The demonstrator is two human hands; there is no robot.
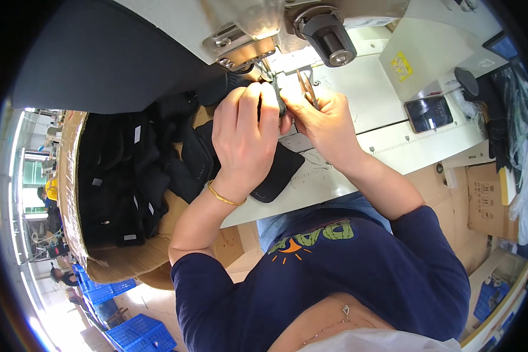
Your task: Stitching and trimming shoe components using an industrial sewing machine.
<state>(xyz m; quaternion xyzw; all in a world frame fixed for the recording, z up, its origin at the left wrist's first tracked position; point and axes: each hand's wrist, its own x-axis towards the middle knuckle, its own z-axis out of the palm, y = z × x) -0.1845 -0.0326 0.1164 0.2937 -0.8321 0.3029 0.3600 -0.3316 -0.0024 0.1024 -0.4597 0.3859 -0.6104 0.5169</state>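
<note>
Both my hands meet under the head of a sewing machine [246, 54]. My left hand [246, 132] is closed, its fingers bent over a piece of black fabric [279, 170] whose lower part hangs out below the palm. Between the two hands a dark edge of cloth shows close to the presser foot; my fingers hide most of it. My right hand [327, 123] is closed around small thread snips [306, 88], blades pointing up and away from me. Its thumb and fingertips also meet the cloth edge beside my left fingers.
A cardboard box [73, 193] piled with black fabric pieces [120, 158] stands at the left against the white machine table [381, 141]. On the table's right lies a phone [429, 113]. Blue crates [139, 334] sit on the floor, lower left. Another carton [490, 199] is at right.
</note>
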